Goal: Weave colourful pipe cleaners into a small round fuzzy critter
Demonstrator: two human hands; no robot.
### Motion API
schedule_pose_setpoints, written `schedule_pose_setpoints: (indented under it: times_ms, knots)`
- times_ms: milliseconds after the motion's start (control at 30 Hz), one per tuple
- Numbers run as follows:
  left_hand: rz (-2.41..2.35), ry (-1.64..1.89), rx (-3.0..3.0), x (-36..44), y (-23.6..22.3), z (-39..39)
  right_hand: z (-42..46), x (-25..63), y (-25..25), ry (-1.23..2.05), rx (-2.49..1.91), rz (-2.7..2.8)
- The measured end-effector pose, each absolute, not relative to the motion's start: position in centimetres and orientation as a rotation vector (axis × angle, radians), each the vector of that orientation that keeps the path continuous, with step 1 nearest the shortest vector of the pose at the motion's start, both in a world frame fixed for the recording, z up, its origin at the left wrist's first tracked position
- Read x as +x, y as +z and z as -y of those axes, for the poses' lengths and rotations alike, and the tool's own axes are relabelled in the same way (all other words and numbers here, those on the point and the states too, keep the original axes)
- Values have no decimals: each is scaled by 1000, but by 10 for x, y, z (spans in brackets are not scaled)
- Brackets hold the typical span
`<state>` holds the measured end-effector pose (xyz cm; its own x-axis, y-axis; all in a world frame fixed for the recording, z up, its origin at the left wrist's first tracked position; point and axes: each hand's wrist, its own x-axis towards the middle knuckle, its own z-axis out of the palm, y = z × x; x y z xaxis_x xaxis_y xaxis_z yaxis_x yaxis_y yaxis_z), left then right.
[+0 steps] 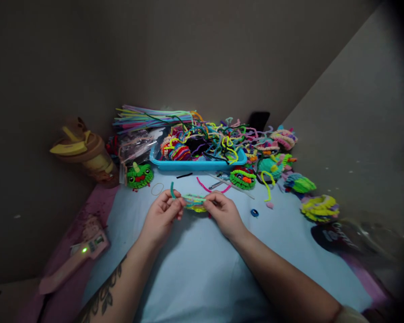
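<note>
Between my two hands, above the pale blue cloth, is a small piece made of bent pipe cleaners (195, 202), teal, mint and yellow-green. My left hand (166, 207) pinches its left end, and a teal pipe cleaner end (173, 189) sticks up from between the fingers. My right hand (222, 211) grips the right end with thumb and forefinger. A bit of pink or red shows under the right fingertips. Fingers hide both ends of the piece. Just beyond lie a pink pipe cleaner (204, 185) and a green pipe-cleaner figure with eyes (242, 178).
A blue tray (198, 166) heaped with pipe cleaners stands behind. Left are a green frog-like figure (139, 176), a lidded cup (90, 157) and a pink glue gun (77, 255). Several pipe-cleaner pieces (319, 208) line the right, near a small blue eye (254, 212).
</note>
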<state>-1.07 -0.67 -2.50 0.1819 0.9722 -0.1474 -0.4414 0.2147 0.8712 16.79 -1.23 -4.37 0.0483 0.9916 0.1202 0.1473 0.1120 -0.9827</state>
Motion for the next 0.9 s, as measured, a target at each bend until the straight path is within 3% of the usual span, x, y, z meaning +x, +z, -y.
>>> schedule_pose_setpoints:
  times_ms: [900]
  knots:
    - [-1205,824,809,-11,-26,4,20,167,-47,607,-1254,1527]
